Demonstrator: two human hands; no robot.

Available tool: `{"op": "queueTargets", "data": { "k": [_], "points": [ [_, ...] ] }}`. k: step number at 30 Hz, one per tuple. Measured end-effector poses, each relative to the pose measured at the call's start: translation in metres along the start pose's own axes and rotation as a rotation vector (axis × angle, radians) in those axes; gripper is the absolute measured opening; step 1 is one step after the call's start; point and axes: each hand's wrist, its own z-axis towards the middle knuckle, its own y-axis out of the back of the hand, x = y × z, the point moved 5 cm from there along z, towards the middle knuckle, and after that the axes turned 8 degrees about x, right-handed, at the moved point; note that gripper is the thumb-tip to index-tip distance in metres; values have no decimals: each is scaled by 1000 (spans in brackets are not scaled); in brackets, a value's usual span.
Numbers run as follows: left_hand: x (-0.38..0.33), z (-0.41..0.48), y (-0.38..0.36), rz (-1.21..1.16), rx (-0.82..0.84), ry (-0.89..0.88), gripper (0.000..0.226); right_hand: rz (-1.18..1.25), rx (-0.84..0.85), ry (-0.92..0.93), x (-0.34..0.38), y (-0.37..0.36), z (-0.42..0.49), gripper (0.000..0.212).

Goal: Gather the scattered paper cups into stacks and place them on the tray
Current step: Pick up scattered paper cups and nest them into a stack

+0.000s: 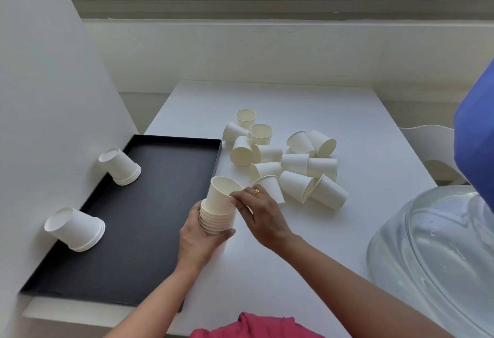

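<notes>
Two nested stacks of smooth white paper cups sit tipped on the matte black tray. The far stack and near stack both lean over its left rim. Just off the tray's right edge, the left hand grips a third stack, and the right hand pinches the lip of its top cup. Loose cups, roughly thirteen I think (they overlap), lie jumbled right of the tray on the white worktop. Flat black floor runs open from the stacks to the tray's right rim.
</notes>
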Motion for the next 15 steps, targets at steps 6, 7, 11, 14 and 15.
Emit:
{"op": "queueTargets", "data": {
  "k": [6, 7, 11, 14, 15],
  "points": [
    [-5, 1, -6, 16, 44, -26, 83, -45, 50, 28, 0, -4, -5, 45],
    [-7, 1, -7, 14, 47, -30, 83, -49, 63, 38, 0, -6, -7, 44],
    [-10, 2, -9, 29, 57, -43, 85, -73, 93, 56, -3, -11, -14, 45],
    [-12, 4, -9, 54, 55, -55, 86, -99, 98, 70, -4, -12, -15, 43],
    [-12, 5, -10, 59, 57, -59, 86, -106, 105, 72, -4, -12, -15, 41]
  ]
}}
